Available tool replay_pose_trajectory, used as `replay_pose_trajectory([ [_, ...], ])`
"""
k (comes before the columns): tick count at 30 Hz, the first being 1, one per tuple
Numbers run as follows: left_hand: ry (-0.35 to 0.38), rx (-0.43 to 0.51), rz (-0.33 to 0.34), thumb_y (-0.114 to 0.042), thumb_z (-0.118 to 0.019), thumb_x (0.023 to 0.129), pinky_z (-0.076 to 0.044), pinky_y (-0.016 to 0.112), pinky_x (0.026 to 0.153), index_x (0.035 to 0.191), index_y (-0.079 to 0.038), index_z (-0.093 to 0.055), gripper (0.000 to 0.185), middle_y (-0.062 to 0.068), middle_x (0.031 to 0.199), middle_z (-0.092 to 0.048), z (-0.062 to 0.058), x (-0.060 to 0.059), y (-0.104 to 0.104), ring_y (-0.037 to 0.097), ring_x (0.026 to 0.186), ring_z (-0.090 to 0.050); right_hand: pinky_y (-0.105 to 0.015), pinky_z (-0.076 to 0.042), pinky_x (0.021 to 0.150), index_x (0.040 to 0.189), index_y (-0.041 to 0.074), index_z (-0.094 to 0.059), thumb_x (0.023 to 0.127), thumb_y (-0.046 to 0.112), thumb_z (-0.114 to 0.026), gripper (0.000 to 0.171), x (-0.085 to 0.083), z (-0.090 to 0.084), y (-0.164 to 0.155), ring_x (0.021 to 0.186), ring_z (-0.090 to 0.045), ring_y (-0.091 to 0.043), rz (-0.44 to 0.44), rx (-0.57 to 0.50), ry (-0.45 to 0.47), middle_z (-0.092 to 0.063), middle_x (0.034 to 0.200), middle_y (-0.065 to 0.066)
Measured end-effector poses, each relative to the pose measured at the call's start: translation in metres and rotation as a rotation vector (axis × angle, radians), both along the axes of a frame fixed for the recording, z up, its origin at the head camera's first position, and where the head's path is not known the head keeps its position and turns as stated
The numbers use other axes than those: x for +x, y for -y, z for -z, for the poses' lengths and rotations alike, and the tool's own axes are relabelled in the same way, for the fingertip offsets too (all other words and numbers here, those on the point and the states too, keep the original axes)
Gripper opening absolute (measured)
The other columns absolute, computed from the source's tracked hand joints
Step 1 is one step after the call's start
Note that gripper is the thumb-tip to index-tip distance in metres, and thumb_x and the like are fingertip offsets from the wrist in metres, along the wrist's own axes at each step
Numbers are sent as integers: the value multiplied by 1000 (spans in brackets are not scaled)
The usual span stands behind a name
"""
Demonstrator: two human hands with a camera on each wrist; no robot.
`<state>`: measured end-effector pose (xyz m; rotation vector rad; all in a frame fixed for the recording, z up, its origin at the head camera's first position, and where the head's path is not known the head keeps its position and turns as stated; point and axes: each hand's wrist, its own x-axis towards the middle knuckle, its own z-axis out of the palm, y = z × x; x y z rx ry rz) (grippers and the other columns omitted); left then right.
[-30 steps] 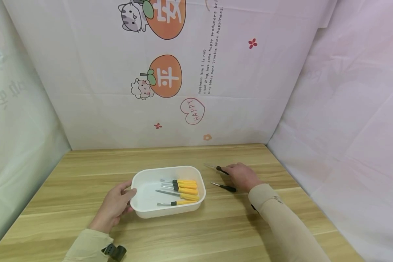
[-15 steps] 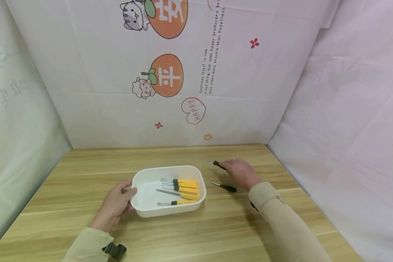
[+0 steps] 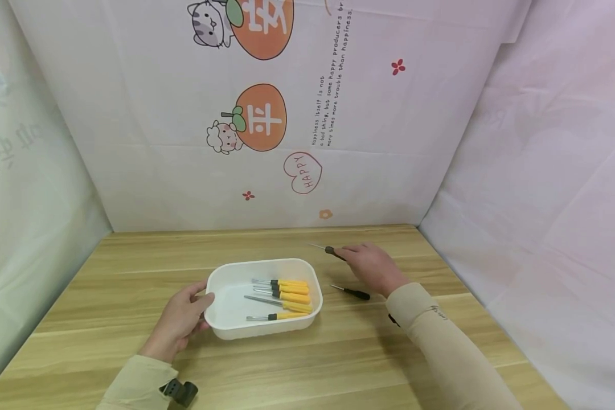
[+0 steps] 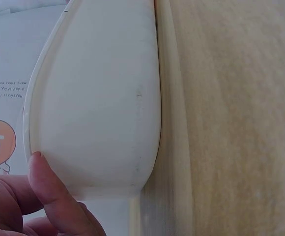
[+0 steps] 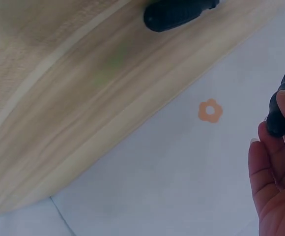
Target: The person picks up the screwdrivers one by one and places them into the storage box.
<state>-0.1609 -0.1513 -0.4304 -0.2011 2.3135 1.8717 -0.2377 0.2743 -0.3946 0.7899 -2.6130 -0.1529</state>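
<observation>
My left hand (image 3: 180,319) grips the left end of a white plastic box (image 3: 230,330), thumb over the rim; the left wrist view shows the box's side wall (image 4: 93,98) standing on the table. Inside the box lie several screwdrivers with yellow handles (image 3: 294,297), shafts pointing left. My right hand (image 3: 371,267) pinches a black-handled screwdriver (image 3: 330,250) by its handle, to the right of the box and its shaft pointing left. In the right wrist view thumb and fingers hold that handle (image 5: 278,118). A second black screwdriver (image 3: 356,294) lies on the table below the right hand.
The wood-grain table (image 3: 307,370) ends at a white printed backdrop (image 3: 184,193) behind. White sheets hang at the left (image 3: 36,188) and right (image 3: 543,199). A dark strap with a device (image 3: 179,393) sits at the left wrist.
My right hand has raised the black screwdriver and carried it a little left and farther back. The left hand, the box and the other black screwdriver stay where they were.
</observation>
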Motion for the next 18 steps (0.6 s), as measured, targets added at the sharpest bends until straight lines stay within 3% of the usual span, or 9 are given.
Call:
replay_pose_trajectory([
  [18, 5, 0, -2, -18, -54, 108, -56, 23, 54, 160, -4, -37, 56, 26, 132, -58, 1, -1, 1, 14, 69, -61, -42, -62, 87, 134, 16, -71, 95, 3, -70, 41, 11, -14, 28, 102, -73, -26, -165, 10, -125, -75, 121, -5],
])
